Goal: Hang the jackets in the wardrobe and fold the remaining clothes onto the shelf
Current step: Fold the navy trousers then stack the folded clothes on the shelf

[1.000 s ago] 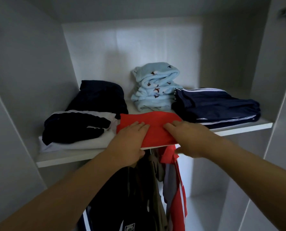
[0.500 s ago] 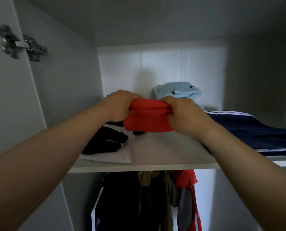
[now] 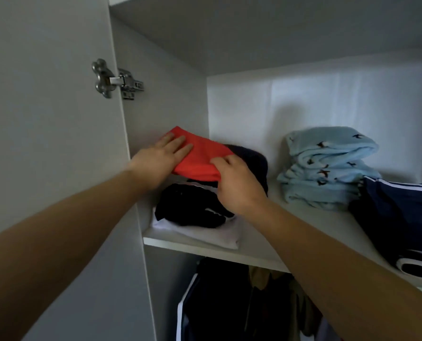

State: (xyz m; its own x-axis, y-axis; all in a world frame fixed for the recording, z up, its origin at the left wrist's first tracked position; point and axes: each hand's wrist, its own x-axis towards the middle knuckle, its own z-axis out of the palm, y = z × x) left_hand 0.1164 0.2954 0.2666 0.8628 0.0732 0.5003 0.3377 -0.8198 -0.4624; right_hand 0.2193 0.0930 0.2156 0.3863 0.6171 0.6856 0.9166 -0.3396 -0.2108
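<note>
A folded red garment (image 3: 200, 156) lies on top of the dark pile at the shelf's back left corner. My left hand (image 3: 163, 158) rests flat on its left end, fingers straight. My right hand (image 3: 237, 183) holds its near right edge, fingers curled over the fabric. Below it a black-and-white folded garment (image 3: 195, 217) lies on the white shelf (image 3: 259, 257). A dark navy garment (image 3: 254, 158) shows behind the red one.
A light blue folded stack (image 3: 325, 168) stands at the shelf's middle back. Navy striped trousers (image 3: 399, 217) lie at the right. Jackets (image 3: 229, 303) hang below the shelf. The open door with a metal hinge (image 3: 114, 78) stands at left.
Both hands lifted the red garment off the shelf's front edge and carried it left onto the dark pile. My left hand has flattened on it. The view swung left.
</note>
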